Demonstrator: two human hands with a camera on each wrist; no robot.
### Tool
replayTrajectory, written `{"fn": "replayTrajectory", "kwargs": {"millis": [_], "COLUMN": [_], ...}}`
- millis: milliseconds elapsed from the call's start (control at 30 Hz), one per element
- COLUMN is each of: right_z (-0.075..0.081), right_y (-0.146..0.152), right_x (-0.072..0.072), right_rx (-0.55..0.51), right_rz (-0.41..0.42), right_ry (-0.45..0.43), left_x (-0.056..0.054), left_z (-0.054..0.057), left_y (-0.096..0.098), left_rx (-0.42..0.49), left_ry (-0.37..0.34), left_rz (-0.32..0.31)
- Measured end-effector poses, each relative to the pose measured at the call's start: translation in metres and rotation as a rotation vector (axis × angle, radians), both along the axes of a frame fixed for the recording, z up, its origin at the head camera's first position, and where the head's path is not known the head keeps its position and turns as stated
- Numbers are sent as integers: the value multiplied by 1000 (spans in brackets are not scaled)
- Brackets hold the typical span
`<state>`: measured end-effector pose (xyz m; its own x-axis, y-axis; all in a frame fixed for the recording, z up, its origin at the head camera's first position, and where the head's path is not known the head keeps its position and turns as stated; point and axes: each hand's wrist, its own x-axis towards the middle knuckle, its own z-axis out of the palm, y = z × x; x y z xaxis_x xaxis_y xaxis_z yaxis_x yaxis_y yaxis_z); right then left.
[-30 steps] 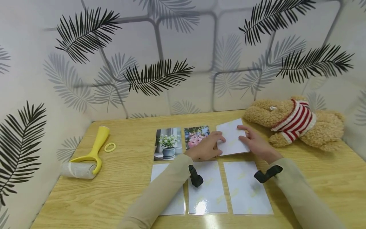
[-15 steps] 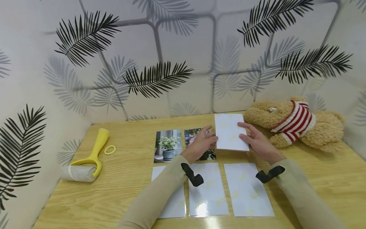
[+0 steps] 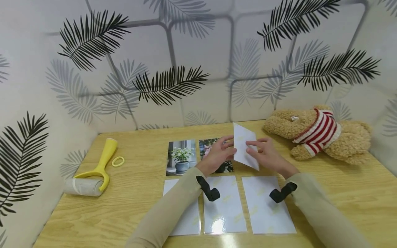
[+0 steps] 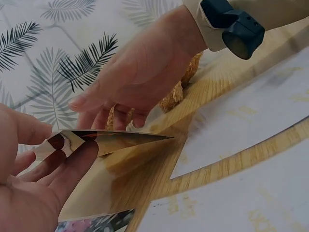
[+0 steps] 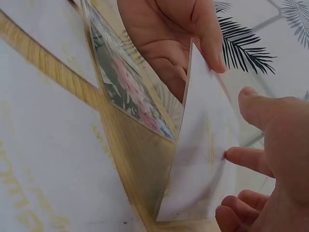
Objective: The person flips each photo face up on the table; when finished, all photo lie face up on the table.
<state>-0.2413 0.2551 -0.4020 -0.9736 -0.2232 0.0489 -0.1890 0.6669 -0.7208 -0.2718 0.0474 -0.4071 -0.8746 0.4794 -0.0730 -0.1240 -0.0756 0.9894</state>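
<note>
White-backed card (image 3: 243,155), tilted up steeply.
Faint yellow marks show on its pale side, glossy print underneath; the left hand (image 3: 216,156) pinches its left edge, the right hand (image 3: 267,155) seemingly touching it.

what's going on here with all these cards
A person's left hand pinches a thin, white-backed rectangular card, tilted up off the pale wooden table. The right hand is right beside it, fingers loosely spread; whether it touches the card is hard to tell. To the left lie a colour photo of a white-flowering plant in a blue pot and a colour photo of pink flowers, both face up. Three rectangular cards, white side up, lie nearer the person.
</note>
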Motion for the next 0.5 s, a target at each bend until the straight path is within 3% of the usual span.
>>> {"fn": "replayTrajectory", "kwargs": {"millis": [267,400,500], "right_z": [2,6,12], "right_y": [-7,-7,-8], "right_x": [0,0,2], "right_rx": [-13,24,59], "right_rz": [27,49,83], "right_ry": [-11,62,126], "left_x": [7,6,6], "left_z": [-1,-1,1], "left_y": [7,8,10], "left_rx": [43,73,46], "left_ry": [43,52,61], "left_rz": [-72,-128,-160]}}
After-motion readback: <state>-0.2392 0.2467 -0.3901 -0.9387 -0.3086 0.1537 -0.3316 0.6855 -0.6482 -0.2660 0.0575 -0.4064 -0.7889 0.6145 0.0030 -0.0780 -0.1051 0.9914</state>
